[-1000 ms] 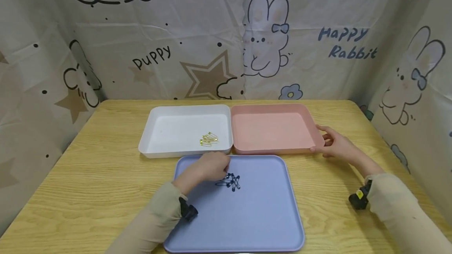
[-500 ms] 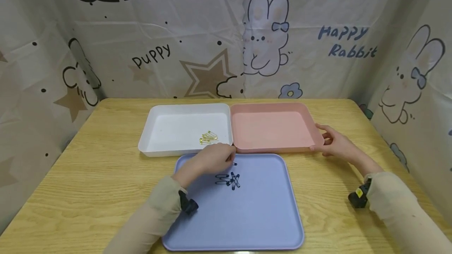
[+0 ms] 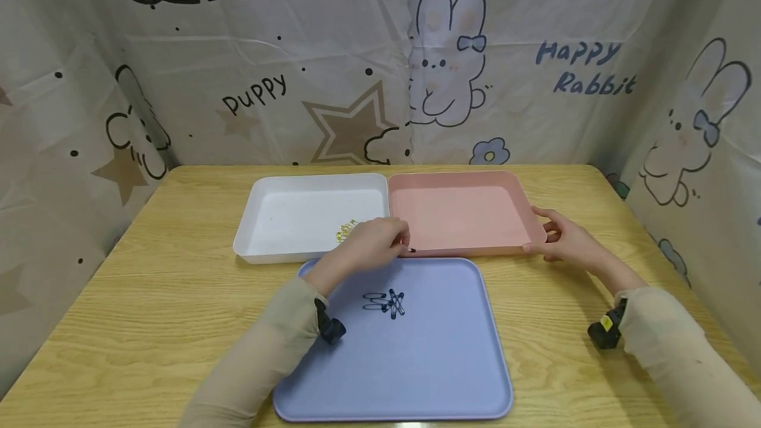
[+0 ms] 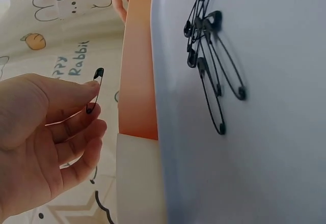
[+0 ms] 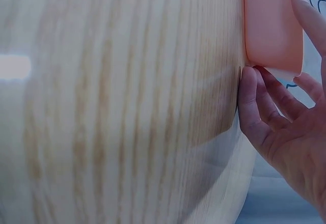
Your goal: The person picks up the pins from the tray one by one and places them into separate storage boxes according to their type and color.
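My left hand [image 3: 376, 243] is over the near rim where the white tray and pink tray [image 3: 464, 213] meet. Between thumb and index finger it pinches a black safety pin [image 4: 96, 91]; the remaining fingers are loosely bent. At the pink tray's near right corner, my right hand [image 3: 567, 243] holds the tray, thumb at the front and fingers along the side. Several black safety pins [image 4: 214, 68] lie in a small heap on the blue tray [image 3: 416, 375]. Gold safety pins [image 3: 345, 230] rest in the white tray [image 3: 297, 216], partly covered by my left hand.
The white and pink trays stand side by side behind the blue tray, on a wood-grain table [image 3: 148, 309]. A printed cloth [image 3: 357, 51] hangs behind the table and along both sides.
My left hand has lifted a black safety pin from the heap and moved it away and to the right, up to the pink tray's near edge. My right hand stays at the pink tray's corner.
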`<action>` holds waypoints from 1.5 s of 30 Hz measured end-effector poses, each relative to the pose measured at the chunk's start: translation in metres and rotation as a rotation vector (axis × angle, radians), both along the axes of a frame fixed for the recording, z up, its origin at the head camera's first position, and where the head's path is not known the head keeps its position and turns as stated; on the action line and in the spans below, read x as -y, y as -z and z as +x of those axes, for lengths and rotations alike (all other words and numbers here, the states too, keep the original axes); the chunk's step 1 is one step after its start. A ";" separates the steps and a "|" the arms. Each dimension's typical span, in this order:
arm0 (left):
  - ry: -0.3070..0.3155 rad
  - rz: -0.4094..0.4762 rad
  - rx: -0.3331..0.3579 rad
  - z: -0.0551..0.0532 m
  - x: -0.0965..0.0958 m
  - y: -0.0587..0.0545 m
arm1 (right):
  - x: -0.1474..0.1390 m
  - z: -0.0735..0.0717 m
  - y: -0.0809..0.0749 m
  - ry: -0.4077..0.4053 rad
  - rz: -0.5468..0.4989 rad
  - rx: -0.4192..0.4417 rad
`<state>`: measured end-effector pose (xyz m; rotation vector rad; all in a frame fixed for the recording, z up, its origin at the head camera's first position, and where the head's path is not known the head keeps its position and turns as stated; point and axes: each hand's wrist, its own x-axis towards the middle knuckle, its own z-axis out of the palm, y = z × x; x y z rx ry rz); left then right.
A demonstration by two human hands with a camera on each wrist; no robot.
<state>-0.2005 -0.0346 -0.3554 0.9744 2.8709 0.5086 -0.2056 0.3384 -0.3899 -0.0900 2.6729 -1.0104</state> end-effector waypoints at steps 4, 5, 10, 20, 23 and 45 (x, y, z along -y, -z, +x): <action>-0.016 0.019 0.030 -0.008 -0.005 0.000 | 0.000 0.000 -0.001 0.007 -0.001 0.009; -0.019 0.030 0.044 -0.010 -0.006 0.001 | 0.000 0.000 -0.001 0.007 -0.005 0.013; -0.024 0.078 0.135 -0.020 -0.012 0.004 | 0.000 0.002 -0.003 -0.002 -0.009 0.024; -0.085 0.105 0.150 -0.041 -0.027 0.013 | 0.000 0.002 -0.002 0.008 -0.009 0.022; -0.123 0.083 0.135 -0.046 -0.031 0.016 | 0.001 0.002 -0.001 0.012 -0.005 0.019; -0.182 -0.050 0.126 -0.064 -0.059 0.024 | 0.002 0.002 0.000 0.024 0.000 0.005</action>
